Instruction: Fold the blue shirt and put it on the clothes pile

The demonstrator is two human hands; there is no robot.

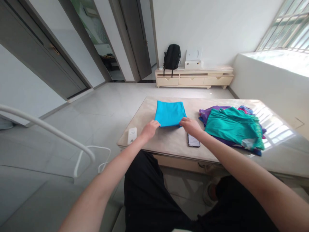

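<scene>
A bright blue folded cloth (170,114), perhaps a garment, lies toward the left part of the table, its near edge raised a little off the top. My left hand (150,129) pinches its near left corner. At the near right corner, my right hand (190,126) grips the same cloth with fingers closed. A phone (193,140) with a lit screen lies just below my right hand. To the right is a loose pile of clothes, with a green garment (230,125) on top and a purple one (205,113) showing beneath it.
The pale table (164,146) spans the front. A white device (132,135) sits near its left edge. A curved white rail (48,127) stands at far left. Against the back wall, a low cabinet (193,80) bears a black backpack (172,57) and a white box (192,64).
</scene>
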